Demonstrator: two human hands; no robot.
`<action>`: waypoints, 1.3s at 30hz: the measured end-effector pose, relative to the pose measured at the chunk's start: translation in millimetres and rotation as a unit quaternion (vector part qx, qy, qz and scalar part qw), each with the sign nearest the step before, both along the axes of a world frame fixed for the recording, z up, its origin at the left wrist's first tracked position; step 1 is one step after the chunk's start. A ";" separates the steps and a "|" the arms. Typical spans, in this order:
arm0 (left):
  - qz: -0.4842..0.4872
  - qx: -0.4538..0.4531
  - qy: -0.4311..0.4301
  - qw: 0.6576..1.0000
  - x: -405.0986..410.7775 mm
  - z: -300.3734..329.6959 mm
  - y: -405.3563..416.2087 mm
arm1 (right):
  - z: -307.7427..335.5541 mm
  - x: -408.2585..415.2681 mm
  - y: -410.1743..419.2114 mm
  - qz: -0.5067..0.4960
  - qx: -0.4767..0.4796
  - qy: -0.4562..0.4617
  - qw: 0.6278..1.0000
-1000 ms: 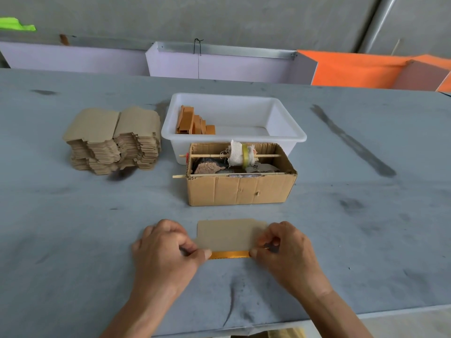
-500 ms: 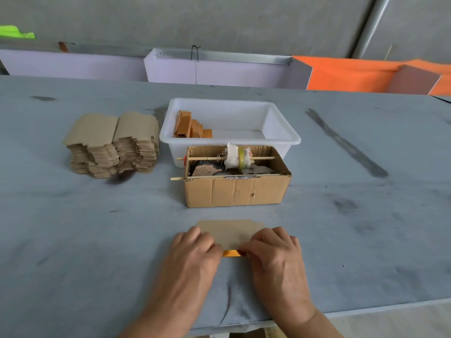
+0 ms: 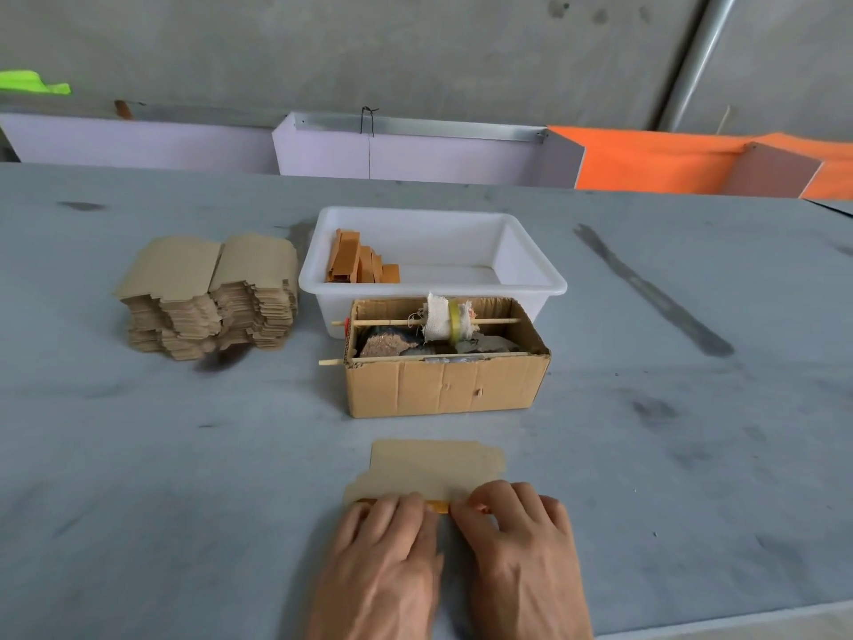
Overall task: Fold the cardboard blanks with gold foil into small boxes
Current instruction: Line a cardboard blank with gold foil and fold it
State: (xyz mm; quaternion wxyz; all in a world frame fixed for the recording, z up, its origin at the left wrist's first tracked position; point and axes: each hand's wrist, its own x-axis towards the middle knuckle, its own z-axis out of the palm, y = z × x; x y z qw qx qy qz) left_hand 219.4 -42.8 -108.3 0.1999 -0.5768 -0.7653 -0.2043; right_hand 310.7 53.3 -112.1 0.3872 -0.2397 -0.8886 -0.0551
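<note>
Head view
Blank: a flat cardboard blank (image 3: 436, 468) lies brown side up on the grey table (image 3: 138, 455), at 6 o'clock from the corrugated box (image 3: 443, 358), near the table's front edge.
Gold foil: a thin gold strip (image 3: 438, 506) shows along the blank's near edge, between the two hands.
Left hand: the left hand (image 3: 392, 547) lies palm down with its fingers straight and together, fingertips pressing on the blank's near edge; it grasps nothing.
Right hand: the right hand (image 3: 517, 533) lies just beside the left, palm down; its bent fingers press on the same edge. Whether the thumb pinches the fold cannot be told.
Stack: a pile of unfolded blanks (image 3: 207, 297) stands at 10 o'clock from the corrugated box, well apart from the hands.
Tub: a white plastic tub (image 3: 531, 270) touches the box's far side; folded gold-orange boxes (image 3: 360, 265) lean in its left end.
Box contents: a stick (image 3: 383, 321) runs across the box top and carries a cloth-wrapped roll (image 3: 445, 318).
</note>
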 end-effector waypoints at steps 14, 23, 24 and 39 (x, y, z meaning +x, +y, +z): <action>0.001 -0.024 -0.065 0.998 -4.0 1.9 -4.4 | 3.4 -5.9 0.6 0.017 0.051 -0.013 0.998; -0.013 -0.019 -0.067 0.997 -14.1 -0.8 -31.4 | 3.5 12.7 3.5 0.000 -0.031 -0.036 0.999; -0.007 -0.024 -0.070 0.997 -14.9 -1.1 -34.9 | 3.5 15.4 3.8 -0.005 -0.040 -0.041 0.998; 0.156 -0.120 -0.211 0.958 -44.1 37.5 10.9 | 13.1 21.5 2.1 -0.047 -0.168 -0.027 0.984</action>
